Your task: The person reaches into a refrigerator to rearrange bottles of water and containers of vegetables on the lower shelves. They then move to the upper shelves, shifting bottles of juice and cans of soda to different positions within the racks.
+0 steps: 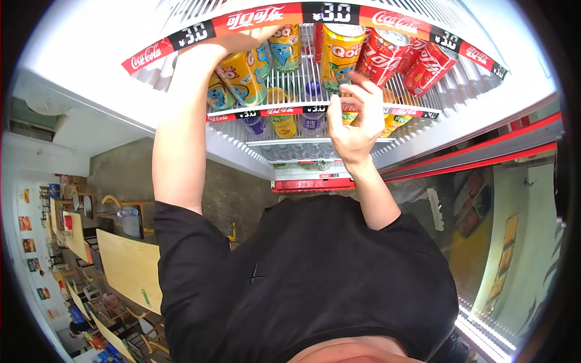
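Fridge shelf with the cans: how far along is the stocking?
Done: yellow cans and red cans stand on the shelf. In hand: left hand at the yellow cans' tops; right hand open, fingertips near a red can. Left: bare wire gaps between cans, seemingly.

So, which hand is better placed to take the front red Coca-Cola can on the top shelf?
Probably the right. The right hand is open beside the red Coca-Cola can; the left hand is deep among the yellow Qoo cans, farther from it.
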Demonstrator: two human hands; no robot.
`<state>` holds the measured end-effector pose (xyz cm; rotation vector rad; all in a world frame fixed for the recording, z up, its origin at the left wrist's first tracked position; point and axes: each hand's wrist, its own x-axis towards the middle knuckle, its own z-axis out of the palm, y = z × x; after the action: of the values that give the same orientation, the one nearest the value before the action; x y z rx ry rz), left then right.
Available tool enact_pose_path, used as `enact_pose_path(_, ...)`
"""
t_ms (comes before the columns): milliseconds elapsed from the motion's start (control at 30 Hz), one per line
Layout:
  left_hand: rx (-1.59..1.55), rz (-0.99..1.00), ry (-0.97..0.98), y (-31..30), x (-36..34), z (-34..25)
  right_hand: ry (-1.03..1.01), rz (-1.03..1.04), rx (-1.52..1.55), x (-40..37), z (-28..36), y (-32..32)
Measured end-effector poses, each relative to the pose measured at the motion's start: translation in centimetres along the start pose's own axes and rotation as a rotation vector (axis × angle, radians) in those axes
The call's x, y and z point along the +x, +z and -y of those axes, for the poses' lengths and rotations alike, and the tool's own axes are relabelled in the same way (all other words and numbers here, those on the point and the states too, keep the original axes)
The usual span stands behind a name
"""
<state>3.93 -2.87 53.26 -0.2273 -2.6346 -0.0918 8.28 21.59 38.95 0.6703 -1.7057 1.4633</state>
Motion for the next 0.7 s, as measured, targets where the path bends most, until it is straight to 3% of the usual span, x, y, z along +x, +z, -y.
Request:
enact_pose_path(233, -0.033, -0.043, 0.002, 0.2, -0.6, -0.1, 0.308, 0.116, -0.058, 1.3, 0.5, 0.2)
enact_pose_path(400, -0.063, -0.082, -0.011, 0.5, -1.0, -0.5, 0.267, 0.148, -0.165, 2.7, 0.3, 1.2)
enact_pose_path(600, -0.095, -0.107, -0.034, 0.9, -0.8, -0.6, 0.357, 0.343, -0.292, 3.7, 0.5, 2.2)
enact_pose_path(700, -0.094, -0.129, -0.042, 1.2, -0.8, -0.5, 0.235, 0.378, -0.394, 3.2, -0.8, 2.8)
